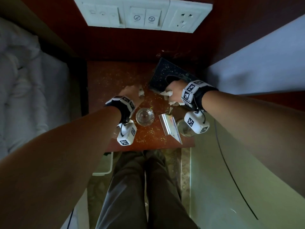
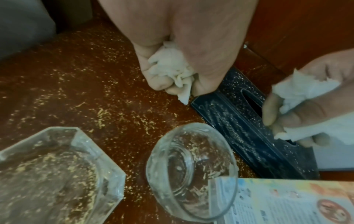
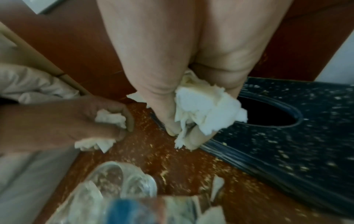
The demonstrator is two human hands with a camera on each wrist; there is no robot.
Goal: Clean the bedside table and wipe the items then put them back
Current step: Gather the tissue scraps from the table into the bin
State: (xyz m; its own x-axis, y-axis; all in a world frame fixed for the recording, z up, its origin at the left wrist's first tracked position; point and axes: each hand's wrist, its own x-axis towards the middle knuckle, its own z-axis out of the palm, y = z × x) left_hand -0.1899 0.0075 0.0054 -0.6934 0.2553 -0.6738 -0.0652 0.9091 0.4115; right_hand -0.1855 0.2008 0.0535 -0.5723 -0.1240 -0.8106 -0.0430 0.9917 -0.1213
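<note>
The reddish wooden bedside table (image 1: 105, 76) is strewn with yellowish crumbs. My left hand (image 1: 130, 94) grips a crumpled white tissue (image 2: 170, 66) against the tabletop near its middle. My right hand (image 1: 174, 91) grips another white tissue wad (image 3: 206, 112) at the near-left corner of the black tissue box (image 1: 170, 71), whose lid is dusted with crumbs. A round drinking glass (image 1: 144, 116) stands just behind my left wrist. A tilted acrylic card stand (image 1: 170, 127) sits beside it. A second glass (image 1: 184, 128) is partly hidden under my right wrist camera.
A square glass ashtray (image 2: 57, 169) with crumbs in it sits at the table's front left. White bedding (image 1: 24, 80) lies to the left, a pale wall (image 1: 255, 68) to the right. A switch and socket panel (image 1: 140, 14) is on the back wall. A torn tissue scrap (image 3: 217, 187) lies on the table.
</note>
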